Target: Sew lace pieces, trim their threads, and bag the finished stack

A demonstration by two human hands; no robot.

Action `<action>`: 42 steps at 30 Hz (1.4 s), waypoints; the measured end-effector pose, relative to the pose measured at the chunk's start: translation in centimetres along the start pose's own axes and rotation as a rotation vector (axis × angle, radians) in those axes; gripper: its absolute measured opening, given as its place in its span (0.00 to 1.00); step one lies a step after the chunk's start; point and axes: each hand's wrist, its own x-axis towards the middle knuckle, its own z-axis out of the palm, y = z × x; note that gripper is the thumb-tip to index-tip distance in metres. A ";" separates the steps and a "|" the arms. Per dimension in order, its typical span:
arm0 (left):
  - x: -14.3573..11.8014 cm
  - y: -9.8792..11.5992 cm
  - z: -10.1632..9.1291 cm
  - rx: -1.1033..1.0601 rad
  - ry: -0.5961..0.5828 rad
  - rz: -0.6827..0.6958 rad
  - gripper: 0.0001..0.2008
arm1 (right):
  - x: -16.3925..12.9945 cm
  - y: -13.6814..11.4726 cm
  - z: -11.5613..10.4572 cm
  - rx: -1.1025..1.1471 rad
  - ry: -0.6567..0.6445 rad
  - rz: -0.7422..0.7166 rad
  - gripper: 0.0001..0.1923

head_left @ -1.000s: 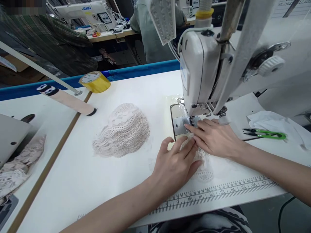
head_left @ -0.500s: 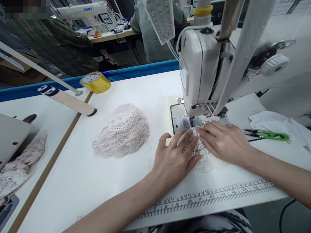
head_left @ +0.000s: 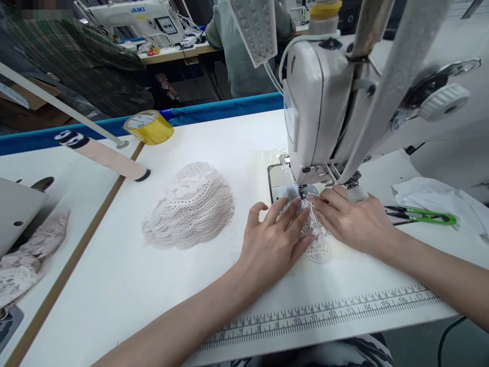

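Note:
A small white lace piece (head_left: 318, 250) lies under the presser foot (head_left: 301, 192) of the sewing machine (head_left: 317, 107), its scalloped lower end pointing toward me. My left hand (head_left: 269, 239) rests on the lace's left side, fingers spread and bent, fingertips down close to the foot. From the right, my right hand (head_left: 353, 216) lays its outstretched fingers flat on the lace beside the needle area. Parts of the lace are hidden beneath both hands. A stack of similar lace pieces (head_left: 193, 209) lies on the white table to the left.
Green-handled thread snips (head_left: 431, 216) and a white cloth (head_left: 439, 199) lie at the right. Yellow tape (head_left: 151, 127) and a pinkish roll (head_left: 107, 157) stand at the back left. A printed ruler (head_left: 301, 320) runs along the front edge. Two people are beyond the table.
The lace has fed a little way toward the machine, its lower end now nearer the foot. Both hands keep nearly the same place on it, and the view has shifted slightly.

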 end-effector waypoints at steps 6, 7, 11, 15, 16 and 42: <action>0.0 0.0 0.1 0.015 -0.001 0.003 0.19 | 0.0 0.1 0.0 -0.001 -0.039 0.010 0.17; -0.1 0.0 0.1 0.017 -0.004 0.002 0.19 | -0.1 0.1 0.0 0.000 -0.028 0.008 0.17; -0.1 0.0 0.2 0.018 -0.009 -0.005 0.19 | -0.2 0.2 0.1 0.004 -0.006 -0.006 0.17; -0.1 0.0 0.3 0.007 0.002 -0.006 0.19 | -0.2 0.4 0.2 -0.017 -0.011 -0.003 0.17; 0.0 0.0 0.4 0.005 0.004 -0.006 0.19 | -0.2 0.4 0.2 -0.029 -0.006 -0.005 0.17; -0.6 -0.7 -1.6 -0.069 -0.012 0.212 0.08 | -0.2 1.9 -3.0 0.762 -0.333 0.136 0.06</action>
